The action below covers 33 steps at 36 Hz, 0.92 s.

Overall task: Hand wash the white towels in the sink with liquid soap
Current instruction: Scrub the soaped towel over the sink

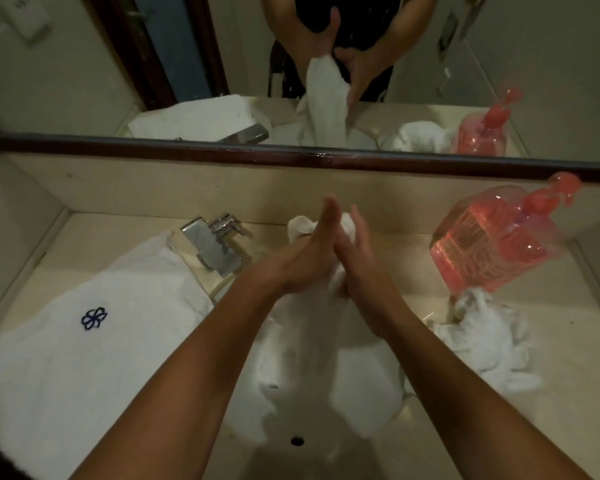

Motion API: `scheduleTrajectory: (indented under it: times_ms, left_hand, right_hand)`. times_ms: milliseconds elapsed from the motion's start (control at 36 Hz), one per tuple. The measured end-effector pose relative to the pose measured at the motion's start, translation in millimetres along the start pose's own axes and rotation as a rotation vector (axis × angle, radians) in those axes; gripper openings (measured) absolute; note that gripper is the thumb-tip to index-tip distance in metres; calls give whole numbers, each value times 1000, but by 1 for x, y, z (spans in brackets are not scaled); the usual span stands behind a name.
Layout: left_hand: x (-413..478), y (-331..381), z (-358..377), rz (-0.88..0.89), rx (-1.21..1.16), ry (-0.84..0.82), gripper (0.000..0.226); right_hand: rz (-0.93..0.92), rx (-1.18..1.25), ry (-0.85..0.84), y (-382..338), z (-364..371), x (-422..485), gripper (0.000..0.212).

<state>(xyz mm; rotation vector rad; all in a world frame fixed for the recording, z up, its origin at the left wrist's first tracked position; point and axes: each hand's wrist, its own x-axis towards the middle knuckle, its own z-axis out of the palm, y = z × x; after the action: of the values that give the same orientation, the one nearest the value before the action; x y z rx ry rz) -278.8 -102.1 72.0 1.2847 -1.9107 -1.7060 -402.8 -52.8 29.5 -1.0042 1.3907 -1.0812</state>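
A white towel (pixel 312 344) hangs bunched over the sink (pixel 278 431), pressed between my two palms. My left hand (pixel 305 251) and my right hand (pixel 357 258) face each other with fingers straight, and the towel's top end (pixel 300 226) pokes out above them. Its lower part drapes down into the white basin. The pink soap bottle (pixel 492 244) with a pump stands on the counter at the right, apart from both hands.
A large white towel (pixel 84 341) with a blue emblem lies on the counter to the left. A crumpled white towel (pixel 485 337) lies at the right, below the bottle. The chrome tap (pixel 215 244) stands behind the basin on its left. A mirror (pixel 84 81) runs along the back.
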Motion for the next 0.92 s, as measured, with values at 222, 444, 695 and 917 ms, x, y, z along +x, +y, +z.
scheduleTrajectory:
  times_ms: [222,444,695,917]
  left_hand:
    - [4,40,-15,-124,211,-64,114]
    - [17,46,-3,-267,377,-109,113]
    - [26,-42,3,169,138,619,83]
    - [28,-106,21,-51,-420,65,115]
  right_hand:
    - [63,154,-210,11,-12,-13,65]
    - [162,-10,-107,12,-18,-9,15]
    - [350,439,-41,-3,-34,-15,33]
    - [202,752,-182,-29,-48,-14,51]
